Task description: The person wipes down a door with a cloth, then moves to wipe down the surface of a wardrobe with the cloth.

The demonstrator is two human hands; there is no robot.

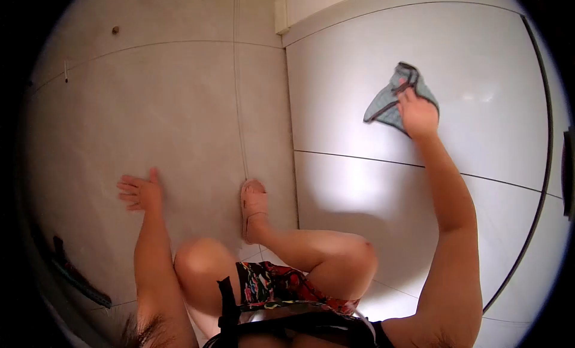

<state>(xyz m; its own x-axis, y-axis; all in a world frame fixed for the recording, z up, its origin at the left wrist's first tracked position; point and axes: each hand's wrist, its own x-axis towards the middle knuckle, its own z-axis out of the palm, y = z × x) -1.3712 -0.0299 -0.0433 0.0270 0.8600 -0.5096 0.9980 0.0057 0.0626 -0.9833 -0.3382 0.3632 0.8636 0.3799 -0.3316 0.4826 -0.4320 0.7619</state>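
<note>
A grey-green cloth with dark edging lies bunched against the glossy white panel on the right. My right hand presses on it, its fingers over the cloth's dark strip. On the left, my left hand has its fingers spread over the beige tiled surface and holds nothing. My bent knees and a pink slipper on one foot show between the two arms.
Thin dark seams cross the white panel, and a black edge curves down its right side. A dark strip-like object lies at the lower left. A small brown spot marks the tiles at the upper left.
</note>
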